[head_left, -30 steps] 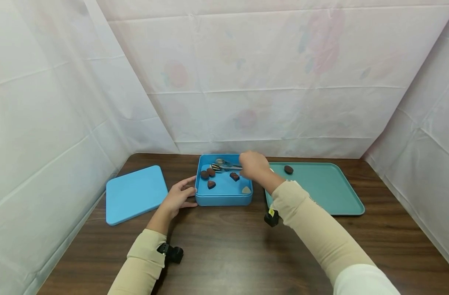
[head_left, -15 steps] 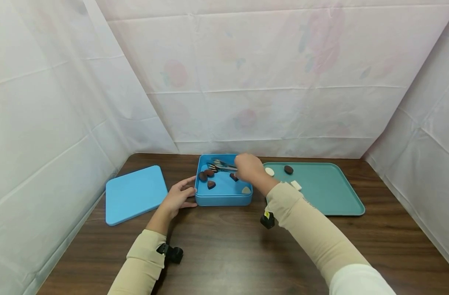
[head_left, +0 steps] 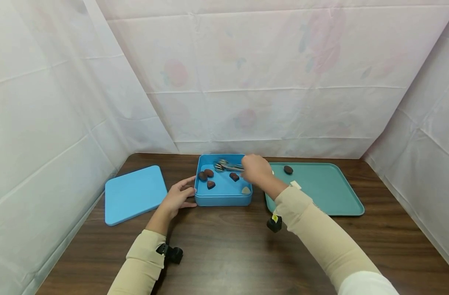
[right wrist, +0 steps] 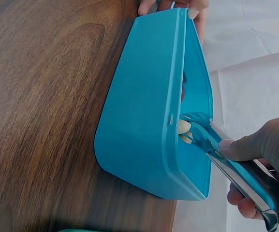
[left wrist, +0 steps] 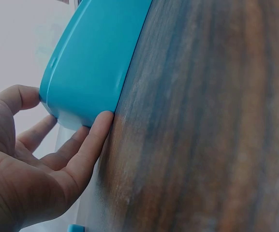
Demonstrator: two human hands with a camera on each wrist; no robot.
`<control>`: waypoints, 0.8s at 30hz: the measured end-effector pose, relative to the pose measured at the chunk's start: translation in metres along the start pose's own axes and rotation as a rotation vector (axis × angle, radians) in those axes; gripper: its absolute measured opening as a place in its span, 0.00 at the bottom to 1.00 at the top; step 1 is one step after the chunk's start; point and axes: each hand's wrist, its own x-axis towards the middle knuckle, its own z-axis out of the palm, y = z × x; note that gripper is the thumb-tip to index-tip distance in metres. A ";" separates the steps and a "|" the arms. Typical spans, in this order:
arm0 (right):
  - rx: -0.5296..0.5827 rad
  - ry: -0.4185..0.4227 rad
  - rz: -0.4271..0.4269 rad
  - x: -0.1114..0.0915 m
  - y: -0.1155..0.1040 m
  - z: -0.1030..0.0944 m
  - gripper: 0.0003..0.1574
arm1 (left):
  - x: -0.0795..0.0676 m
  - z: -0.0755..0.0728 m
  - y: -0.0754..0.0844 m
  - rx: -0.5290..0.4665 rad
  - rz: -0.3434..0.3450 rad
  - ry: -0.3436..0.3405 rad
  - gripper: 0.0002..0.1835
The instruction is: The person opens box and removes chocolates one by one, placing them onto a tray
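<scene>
My right hand (head_left: 258,169) grips metal tongs (right wrist: 236,171) over the right side of a blue lunch box (head_left: 223,200). The tongs' ends (head_left: 219,165) reach down into the box near its back. Inside, brown chocolate-like pieces lie at the left, among them a round one (head_left: 203,176) and a wedge-shaped one (head_left: 211,184). A dark block (head_left: 234,176) sits right of the middle, and a pale piece (head_left: 246,190) in the front right corner. My left hand (head_left: 177,198) rests its fingertips against the box's left wall, thumb near the rim, as the left wrist view shows.
A blue lid (head_left: 135,194) lies flat at the left. On the right is a green tray (head_left: 331,188) bearing a dark oval piece (head_left: 288,169) and a white piece (head_left: 295,184); my right forearm covers its front left. White cloth (head_left: 246,82) hangs behind the wooden table (head_left: 224,246).
The tongs' ends dipped left toward the brown pieces, then drew back right with my right hand. The left-hand brown pieces shifted slightly. My left hand stays at the box.
</scene>
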 end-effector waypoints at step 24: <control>0.122 0.068 -0.022 -0.033 0.030 0.002 0.14 | -0.021 0.000 0.026 -0.016 -0.030 -0.033 0.30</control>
